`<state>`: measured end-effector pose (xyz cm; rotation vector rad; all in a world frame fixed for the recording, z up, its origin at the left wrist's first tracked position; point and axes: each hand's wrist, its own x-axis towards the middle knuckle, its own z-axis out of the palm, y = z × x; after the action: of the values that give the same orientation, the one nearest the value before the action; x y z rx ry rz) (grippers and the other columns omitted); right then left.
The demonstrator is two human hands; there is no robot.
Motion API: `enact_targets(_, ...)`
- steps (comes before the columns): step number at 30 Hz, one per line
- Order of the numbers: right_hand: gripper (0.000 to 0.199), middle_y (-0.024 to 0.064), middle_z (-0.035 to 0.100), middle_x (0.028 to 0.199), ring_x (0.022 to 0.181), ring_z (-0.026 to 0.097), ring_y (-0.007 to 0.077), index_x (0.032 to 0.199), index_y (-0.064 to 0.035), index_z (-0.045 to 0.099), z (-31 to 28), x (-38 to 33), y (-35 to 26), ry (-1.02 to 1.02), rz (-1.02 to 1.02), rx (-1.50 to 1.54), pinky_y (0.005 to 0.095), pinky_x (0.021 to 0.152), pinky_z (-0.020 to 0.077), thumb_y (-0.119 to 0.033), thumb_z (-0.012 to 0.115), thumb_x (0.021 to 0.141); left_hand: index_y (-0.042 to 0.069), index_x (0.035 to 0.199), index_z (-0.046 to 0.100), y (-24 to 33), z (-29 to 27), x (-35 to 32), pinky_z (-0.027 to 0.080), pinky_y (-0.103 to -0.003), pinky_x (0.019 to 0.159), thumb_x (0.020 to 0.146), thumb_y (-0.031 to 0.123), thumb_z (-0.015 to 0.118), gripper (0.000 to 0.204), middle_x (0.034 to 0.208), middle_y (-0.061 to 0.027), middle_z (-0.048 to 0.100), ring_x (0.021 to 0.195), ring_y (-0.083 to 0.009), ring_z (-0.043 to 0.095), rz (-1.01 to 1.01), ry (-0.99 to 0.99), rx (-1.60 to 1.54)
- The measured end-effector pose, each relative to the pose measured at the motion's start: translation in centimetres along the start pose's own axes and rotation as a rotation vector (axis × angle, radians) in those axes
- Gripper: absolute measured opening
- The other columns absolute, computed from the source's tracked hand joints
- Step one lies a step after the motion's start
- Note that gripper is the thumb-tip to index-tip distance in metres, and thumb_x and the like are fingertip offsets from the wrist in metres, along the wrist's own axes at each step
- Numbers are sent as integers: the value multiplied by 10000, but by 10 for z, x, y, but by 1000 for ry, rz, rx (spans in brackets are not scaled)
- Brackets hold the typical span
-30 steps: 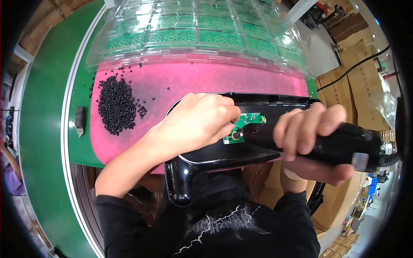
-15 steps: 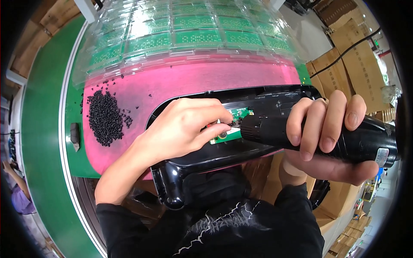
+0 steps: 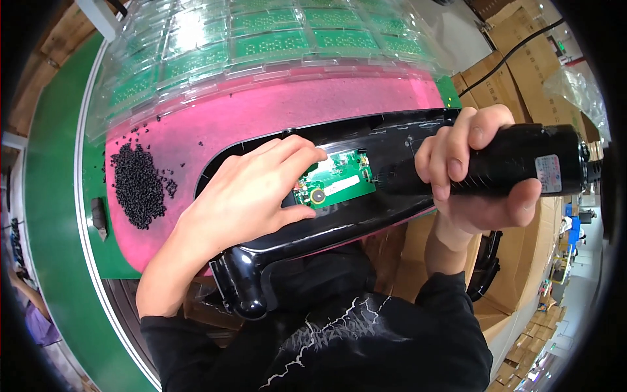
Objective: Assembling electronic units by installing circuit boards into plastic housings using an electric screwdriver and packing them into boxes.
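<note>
A green circuit board (image 3: 346, 176) lies inside a long black plastic housing (image 3: 281, 247) that rests on a pink mat. My left hand (image 3: 245, 189) arches over the board's left end, thumb and fingers spread along its lower and upper edges. In my right hand (image 3: 457, 157) is a black electric screwdriver (image 3: 522, 153), fingers wrapped around its body. The tool lies nearly level, its narrower front at the right end of the board. Its tip is too dark against the housing to make out.
A heap of small black screws (image 3: 137, 189) sits on the left of the pink mat (image 3: 287, 108). Left of it lies a dark-handled blade (image 3: 98, 215). Clear trays of green boards (image 3: 261, 46) stand at the back. Cardboard boxes (image 3: 522, 59) are on the right.
My left fingers have spread from a pinch near the screwdriver's front and moved left, uncovering more of the board. The screwdriver and right hand appear slightly higher in view.
</note>
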<state>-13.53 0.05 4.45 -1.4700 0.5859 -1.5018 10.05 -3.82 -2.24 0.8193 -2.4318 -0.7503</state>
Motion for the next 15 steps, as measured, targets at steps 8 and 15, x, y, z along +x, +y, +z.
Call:
enact_targets(8,648,55,520,735,468,489,112,984,-27,457,-4,-3,15,44,57,22,265,468,400,-618,654,805,82,1144,577,4,-3,4,523,-369,807,628,166,822,577,1144,-67,598,1025,-286,607,-64,-92,39)
enact_targets(15,698,65,545,746,496,512,112,991,-4,486,8,-3,3,26,246,-95,233,498,418,-592,763,738,82,1133,580,7,-4,5,521,-371,809,622,157,822,571,1135,-65,596,1018,-282,609,-60,-76,43)
